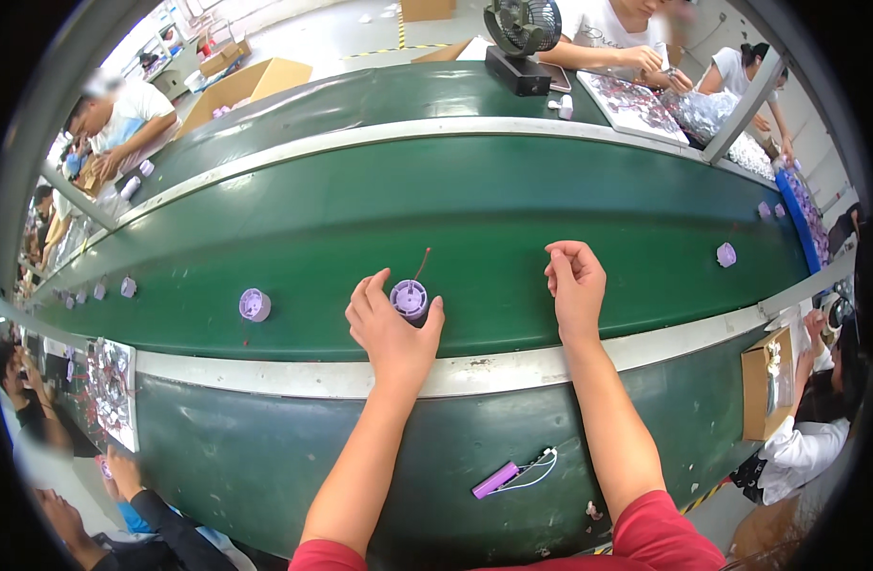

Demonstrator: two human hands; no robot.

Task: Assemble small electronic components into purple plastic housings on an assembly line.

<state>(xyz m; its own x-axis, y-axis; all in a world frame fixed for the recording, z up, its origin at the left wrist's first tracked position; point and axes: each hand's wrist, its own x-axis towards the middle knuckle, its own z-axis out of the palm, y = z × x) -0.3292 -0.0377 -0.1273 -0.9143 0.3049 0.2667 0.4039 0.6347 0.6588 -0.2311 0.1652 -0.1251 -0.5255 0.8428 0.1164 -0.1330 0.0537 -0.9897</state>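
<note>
My left hand is wrapped round a round purple plastic housing on the green belt. Ribs show inside the housing's upward-facing top, and a thin reddish wire sticks up from its far side. To the right, my right hand hovers over the belt, apart from the housing. Its fingers are curled in toward the thumb, and nothing shows between them. On the near ledge between my forearms lies a purple cylindrical battery cell joined to a small dark circuit board with pale wires.
Another purple housing sits on the belt to the left, and one to the right. Several more stand farther off. Metal rails edge the belt. Across it is a dark fan. People work around; a cardboard box stands right.
</note>
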